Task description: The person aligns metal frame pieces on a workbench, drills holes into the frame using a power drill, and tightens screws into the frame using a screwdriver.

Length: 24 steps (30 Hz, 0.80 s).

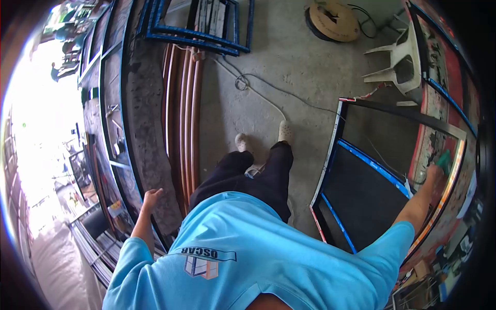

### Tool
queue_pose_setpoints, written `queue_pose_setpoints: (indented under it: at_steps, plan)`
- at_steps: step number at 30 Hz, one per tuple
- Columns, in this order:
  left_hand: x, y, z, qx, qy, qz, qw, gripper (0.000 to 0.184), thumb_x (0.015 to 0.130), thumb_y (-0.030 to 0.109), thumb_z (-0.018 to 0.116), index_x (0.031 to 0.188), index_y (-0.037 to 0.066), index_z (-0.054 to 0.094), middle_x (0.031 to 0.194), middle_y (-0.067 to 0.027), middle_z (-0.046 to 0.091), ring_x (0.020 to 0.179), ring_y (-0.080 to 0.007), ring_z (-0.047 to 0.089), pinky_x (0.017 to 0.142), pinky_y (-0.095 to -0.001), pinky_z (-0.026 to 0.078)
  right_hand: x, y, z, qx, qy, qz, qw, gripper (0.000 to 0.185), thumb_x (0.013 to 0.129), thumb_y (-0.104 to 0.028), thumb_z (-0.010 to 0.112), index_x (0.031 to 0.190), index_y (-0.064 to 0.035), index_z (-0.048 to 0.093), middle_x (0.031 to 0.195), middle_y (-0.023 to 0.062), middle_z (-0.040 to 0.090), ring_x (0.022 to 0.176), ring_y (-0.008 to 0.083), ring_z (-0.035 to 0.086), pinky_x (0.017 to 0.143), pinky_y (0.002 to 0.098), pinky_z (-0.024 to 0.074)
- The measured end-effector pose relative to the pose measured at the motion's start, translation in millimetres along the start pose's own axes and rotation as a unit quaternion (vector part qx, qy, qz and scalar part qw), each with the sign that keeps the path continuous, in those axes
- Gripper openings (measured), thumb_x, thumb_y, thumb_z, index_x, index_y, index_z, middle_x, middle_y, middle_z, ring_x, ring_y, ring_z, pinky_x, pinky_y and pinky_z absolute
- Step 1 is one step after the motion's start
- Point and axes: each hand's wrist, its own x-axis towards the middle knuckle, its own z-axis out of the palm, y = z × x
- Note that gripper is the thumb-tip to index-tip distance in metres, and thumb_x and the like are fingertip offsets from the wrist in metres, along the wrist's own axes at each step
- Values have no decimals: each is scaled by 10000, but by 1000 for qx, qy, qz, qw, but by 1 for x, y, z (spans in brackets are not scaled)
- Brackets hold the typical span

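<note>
Concrete floor [310, 77] carries a loose grey cable [258, 81], coiled on itself and running toward the feet and the large frame [465, 150]; a step could catch the cable and upset the wearer's balance, with the right shoe [284, 132] placed at or very near a pale run of it; the frame is the next likely hazard, since it leans across the red-marked bench [417, 150] at the wearer's right and no hand can be seen clamping it, so a knock from the forearm or a pull on the cable might shift it; sliding contact against the bench could also scuff its finish or lift the protective film

Right hand [436, 174]: located inside the visible outline of the frame, at a green item [444, 158]; blur prevents telling whether the fingers are closed on it; left hand [153, 198]: fingers loosely open, nothing visible held, near the edge of the dark surface [150, 129] on the left

Frame appearance: dark members, tilted, corners angular; blue film on the crossbar [373, 168] and on a shorter slanting bar [338, 222]; orange and white strip along the outer right member; red and white marking near the lower left corner; dark panel [356, 194] seen between the bars, dull and flat
</note>
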Motion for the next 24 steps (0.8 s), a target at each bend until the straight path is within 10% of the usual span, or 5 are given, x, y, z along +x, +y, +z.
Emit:
queue_pose_setpoints:
  at_steps: [8, 13, 16, 19, 24]
  plan:
    - [14, -7, 45, 37, -45, 65, 996, 445, 887, 374, 743, 1029, -46, 708, 865, -94, 705, 793, -188, 655, 721, -345, 526, 38, 35, 38, 551, -193, 114, 804, 577, 779, -382, 724, 1199, 11, 670, 1183, 109, 661, 1084, 255, 598, 958, 374, 439]
    - [22, 4, 111, -122, -17, 156, 980, 473, 928, 386, 691, 1187, -10, 677, 1177, -192, 692, 1145, -278, 637, 977, -379, 491, -187, -49, -160, 385, -21, 48, 921, 750, 745, -296, 774, 1333, 104, 537, 1273, 278, 619, 1133, 371, 634, 1005, 439, 464]
    - [-3, 29, 133, -112, -54, 181, 976, 482, 944, 397, 666, 1176, -26, 683, 1174, -219, 691, 1116, -305, 652, 973, -395, 498, -303, -95, -187, 589, 59, -21, 806, 692, 763, -225, 708, 1363, 70, 528, 1256, 260, 626, 1105, 383, 627, 971, 450, 477]
    - [-28, 68, 150, -196, -175, 129, 956, 615, 974, 534, 578, 1273, 1, 647, 1260, -207, 650, 1169, -304, 619, 976, -404, 507, -449, -148, -259, 681, -81, -90, 722, 788, 776, -64, 635, 1504, 54, 356, 1294, 180, 564, 1179, 275, 558, 1023, 372, 432]
    - [-41, 121, 210, -473, -459, 35, 751, 973, 880, 817, 427, 1421, 13, 510, 1387, -193, 522, 1188, -322, 562, 1026, -518, 444, -627, -207, -354, 676, -404, -330, 521, 831, 729, 34, 598, 1522, 7, 354, 1014, 10, 523, 851, 105, 528, 792, 256, 483]
